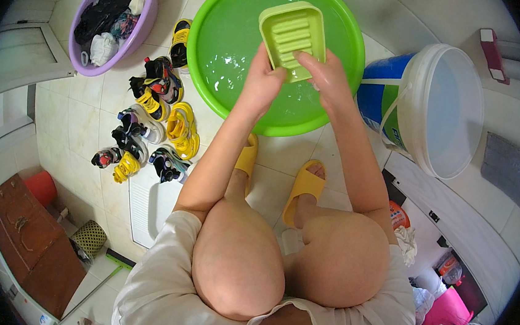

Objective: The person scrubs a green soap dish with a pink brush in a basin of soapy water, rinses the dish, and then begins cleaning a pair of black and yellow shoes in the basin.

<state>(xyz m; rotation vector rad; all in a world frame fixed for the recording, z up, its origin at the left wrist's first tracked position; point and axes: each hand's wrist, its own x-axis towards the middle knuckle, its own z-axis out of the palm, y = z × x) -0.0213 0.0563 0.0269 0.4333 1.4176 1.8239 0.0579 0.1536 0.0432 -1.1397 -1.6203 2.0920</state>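
Observation:
Both hands hold a light-green ribbed plastic soap dish (295,28), tilted so that its ridged inside faces me. My left hand (267,77) grips the near left corner. On the near right corner is my right hand (325,77), its thumb lying over the ridges. Below the dish stands a large round green plastic basin (230,83) with water in it. Glints of light show on the water's surface at the left. The dish is held above the basin, and part of the basin is hidden behind it and my hands.
Right of the basin stands a white bucket (431,108) with a blue and green label and water inside. Several shoes (181,130) lie on the tiles at left, beside a white squat toilet (154,204). A purple tub (149,23) of clothes is at upper left. A squeegee (119,259) lies lower left.

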